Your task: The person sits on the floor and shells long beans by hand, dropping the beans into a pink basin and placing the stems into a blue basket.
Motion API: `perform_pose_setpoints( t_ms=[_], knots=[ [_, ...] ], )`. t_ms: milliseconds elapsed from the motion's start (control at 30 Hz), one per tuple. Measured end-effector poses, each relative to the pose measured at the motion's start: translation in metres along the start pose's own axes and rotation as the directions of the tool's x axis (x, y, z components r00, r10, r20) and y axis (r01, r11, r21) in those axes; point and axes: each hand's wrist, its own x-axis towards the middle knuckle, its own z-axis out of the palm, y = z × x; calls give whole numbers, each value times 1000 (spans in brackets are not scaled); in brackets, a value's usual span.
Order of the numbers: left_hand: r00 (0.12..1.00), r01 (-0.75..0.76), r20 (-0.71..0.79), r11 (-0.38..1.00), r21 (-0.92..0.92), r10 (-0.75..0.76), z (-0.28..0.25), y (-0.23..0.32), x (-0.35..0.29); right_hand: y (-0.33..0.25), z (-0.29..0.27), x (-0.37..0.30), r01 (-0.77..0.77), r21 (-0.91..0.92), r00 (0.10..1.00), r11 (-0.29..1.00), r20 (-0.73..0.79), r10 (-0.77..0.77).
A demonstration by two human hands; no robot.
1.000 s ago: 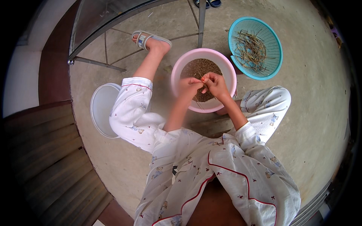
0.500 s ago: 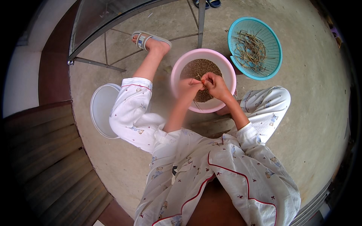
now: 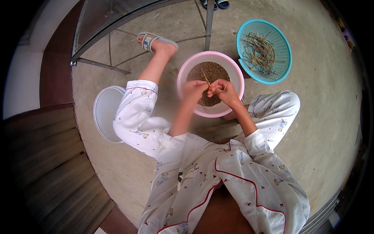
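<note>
Between my knees stands a pink-rimmed basin (image 3: 182,84) with a layer of small brown seeds (image 3: 212,69) in it. Over the basin my left hand (image 3: 194,90) and my right hand (image 3: 225,92) meet, fingers pinched together. A thin dry seed pod (image 3: 205,75) sticks up from between them, with its tip pointing away from me. More dry stalk ends show below my left hand, whose outline is partly smeared. Something orange shows at my right fingertips; I cannot tell what it is.
Beyond the basin to the right, a turquoise colander (image 3: 286,58) holds many dry pods or stalks (image 3: 259,52). A white bucket (image 3: 102,113) stands by my left leg. A metal-framed table (image 3: 209,29) rises at the far left, with slippers (image 3: 222,4) behind it.
My right fingers have shifted slightly down, and the dry pod now stands up more visibly between my hands. The basin and colander have stayed in place.
</note>
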Motion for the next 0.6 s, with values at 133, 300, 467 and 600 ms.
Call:
perform_pose_setpoints(
  t_ms=[133, 300, 467, 600],
  knots=[
    [1000, -20, -1, 1000, 5, 20, 0, 4, -3, -1, 2, -1, -12, 54, 1000, 998, 20, 11],
    [1000, -19, -23, 1000, -18, 19, 2, 5, -5, -3, 7, -5, -67, 154, 998, 986, 31, 63],
    [999, -48, 24, 998, 29, 48, 9, 14, -12, -16, 16, -5, -199, 382, 980, 903, 68, 188],
    [995, -90, 37, 995, 33, 89, 10, 8, -11, -10, 16, 2, -244, 430, 969, 869, 85, 230]
  ],
)
